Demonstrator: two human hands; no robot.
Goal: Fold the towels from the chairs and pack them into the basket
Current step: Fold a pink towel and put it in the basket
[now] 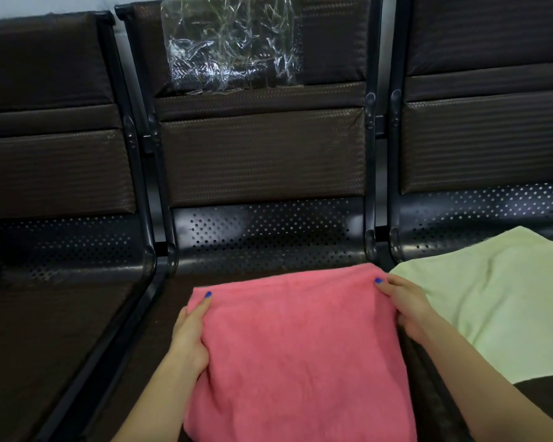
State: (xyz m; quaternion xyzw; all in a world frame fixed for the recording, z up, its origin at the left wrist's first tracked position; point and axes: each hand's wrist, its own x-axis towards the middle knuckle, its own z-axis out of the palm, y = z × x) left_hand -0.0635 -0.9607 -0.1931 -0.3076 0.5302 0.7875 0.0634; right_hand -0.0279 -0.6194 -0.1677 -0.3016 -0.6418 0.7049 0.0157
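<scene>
My left hand (190, 339) and right hand (407, 309) grip the pink towel (297, 349); a green towel (492, 301) lies just beside, crumpled plastic (232, 43) behind.

Three dark brown padded seats (262, 161) are joined in a row on a black perforated metal frame (268, 231). A pale wall (61, 4) is seen behind them.

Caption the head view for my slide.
Both hands grip a pink towel over the middle seat.
</scene>
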